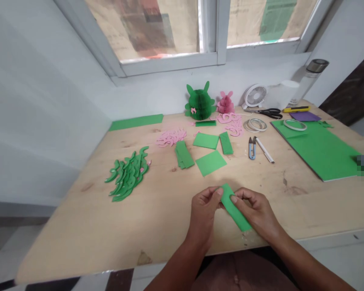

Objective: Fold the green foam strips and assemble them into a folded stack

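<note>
Paper strip (236,210) between left hand (204,208) and right hand (256,208), both over the near edge of the table (109,238); off left of the left hand, a heap of curved cutouts (129,178). Straight ahead of the hands lies a loose card (211,162), folded strips (184,154) to its left, paper figures (200,105) farther behind, by the wall (157,97). Ahead of the right hand, snips (252,150) beside a pen (264,149), scissors (261,111) behind these; well to its right, a sheet stack (321,149).

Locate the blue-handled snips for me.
In the head view, the blue-handled snips lie on the table, right of centre, immediately left of the white pen.
</note>
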Tool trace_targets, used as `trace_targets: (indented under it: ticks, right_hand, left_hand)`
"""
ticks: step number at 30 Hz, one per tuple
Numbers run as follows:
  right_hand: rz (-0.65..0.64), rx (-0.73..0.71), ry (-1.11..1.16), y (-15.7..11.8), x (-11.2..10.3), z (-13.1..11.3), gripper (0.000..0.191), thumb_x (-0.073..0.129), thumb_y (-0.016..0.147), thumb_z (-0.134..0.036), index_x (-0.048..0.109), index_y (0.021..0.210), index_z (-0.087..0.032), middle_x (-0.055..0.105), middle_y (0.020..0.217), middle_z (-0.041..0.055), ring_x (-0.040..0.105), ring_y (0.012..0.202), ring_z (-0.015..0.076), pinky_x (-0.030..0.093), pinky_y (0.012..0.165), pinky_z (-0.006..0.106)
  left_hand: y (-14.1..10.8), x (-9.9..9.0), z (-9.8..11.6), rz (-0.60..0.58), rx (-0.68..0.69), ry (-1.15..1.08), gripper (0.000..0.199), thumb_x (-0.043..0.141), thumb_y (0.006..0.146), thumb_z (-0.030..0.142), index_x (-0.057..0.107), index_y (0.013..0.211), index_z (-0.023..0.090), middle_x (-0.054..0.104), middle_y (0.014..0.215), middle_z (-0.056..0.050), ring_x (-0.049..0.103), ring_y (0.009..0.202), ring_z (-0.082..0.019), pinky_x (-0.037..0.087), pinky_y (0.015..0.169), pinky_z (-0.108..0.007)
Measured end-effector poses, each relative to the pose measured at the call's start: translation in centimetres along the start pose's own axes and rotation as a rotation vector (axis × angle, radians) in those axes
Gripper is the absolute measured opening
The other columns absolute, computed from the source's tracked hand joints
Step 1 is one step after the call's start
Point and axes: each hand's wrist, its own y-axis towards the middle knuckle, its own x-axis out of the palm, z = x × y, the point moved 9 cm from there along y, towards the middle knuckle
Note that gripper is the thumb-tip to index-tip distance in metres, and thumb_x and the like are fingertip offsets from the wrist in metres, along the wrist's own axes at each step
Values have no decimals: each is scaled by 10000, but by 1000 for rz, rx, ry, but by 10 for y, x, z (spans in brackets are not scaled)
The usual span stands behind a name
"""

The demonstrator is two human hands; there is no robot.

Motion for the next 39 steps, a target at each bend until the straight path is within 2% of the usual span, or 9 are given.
trace_targets:
  ticks: [10, 14, 18, 26, 33, 39]
  right_hand:
    - [99, 68, 85, -2, -5, 9, 302, 588, 759, -447, 635, 674, -161, 598, 611, 7, 525, 563, 129, 413, 511, 221]
    - [100, 69, 106, -4, -5, 10, 314, 582, 766, -457, 630, 678, -160, 610, 626, 12, 561, 607, 148, 441, 563, 239]
    - [93, 67, 117, -4, -5, 11, 315, 574, 777, -453, 616, 668, -161, 623, 643, 22, 576, 633, 161, 451, 589, 252]
    - [116, 27, 141, 1, -14, 3, 247, 570, 793, -414, 624, 799, -173, 630, 749, 34, 579, 691, 167, 473, 626, 271]
    - [135, 31, 145, 1, -16, -2, 241, 585, 787, -398, 599, 703, -173, 579, 653, 6, 520, 594, 127, 438, 541, 228]
    - [136, 46, 148, -1, -15, -1, 245, 590, 782, -398, 602, 702, -166, 570, 651, 4, 501, 600, 120, 421, 545, 219]
  left_hand:
    - [5, 7, -4, 1, -63, -63, 265, 714, 616, 367, 650, 608, 111, 635, 600, -43, 564, 551, -132, 478, 584, -275]
    - [2, 5, -9, 42, -73, -86, 246, 732, 591, 348, 656, 662, 124, 633, 615, -28, 561, 552, -124, 465, 564, -257]
    - [1, 4, -12, 54, -50, -65, 239, 733, 592, 337, 612, 598, 132, 600, 576, -4, 522, 524, -99, 441, 548, -229]
    - [1, 7, -16, -12, -39, 20, 236, 695, 649, 351, 613, 630, 131, 570, 557, 4, 484, 507, -89, 408, 531, -216]
    - [-3, 9, -13, -21, -16, 92, 233, 685, 652, 351, 606, 608, 136, 554, 542, 15, 480, 511, -94, 393, 531, -218]
    - [-2, 8, -13, -34, -4, 109, 231, 680, 661, 348, 597, 612, 138, 549, 549, 21, 492, 524, -97, 395, 533, -217]
